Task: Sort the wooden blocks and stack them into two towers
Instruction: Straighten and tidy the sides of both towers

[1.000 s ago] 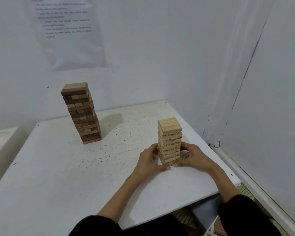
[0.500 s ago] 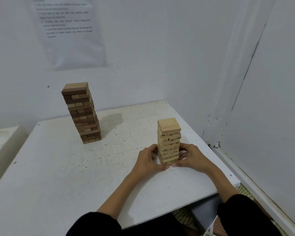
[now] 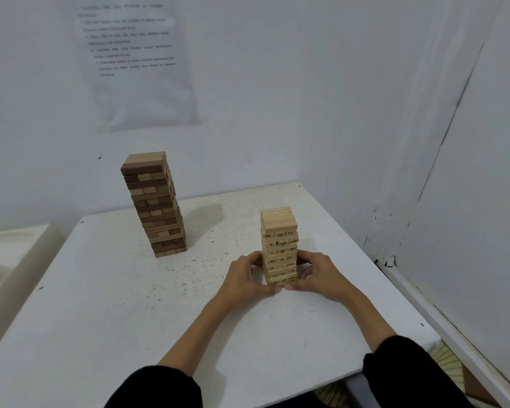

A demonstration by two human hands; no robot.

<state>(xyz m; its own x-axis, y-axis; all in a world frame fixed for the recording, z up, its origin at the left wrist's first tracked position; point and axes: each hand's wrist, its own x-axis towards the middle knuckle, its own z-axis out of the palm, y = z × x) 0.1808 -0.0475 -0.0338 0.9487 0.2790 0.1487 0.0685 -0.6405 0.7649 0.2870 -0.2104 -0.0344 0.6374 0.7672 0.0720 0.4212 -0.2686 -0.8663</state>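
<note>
- My left hand [image 3: 246, 276] and right hand [image 3: 321, 273] curl round the bottom of the light tower [image 3: 279, 245], near me on the right of the table [image 3: 100, 319].
- The dark tower [image 3: 153, 203] stands far left.
- I see no loose blocks, so I think the job is almost done.

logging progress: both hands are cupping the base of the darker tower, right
No. In the head view the left hand and right hand cup the base of the pale numbered tower; the darker tower stands apart, untouched, further back on the left.
</note>
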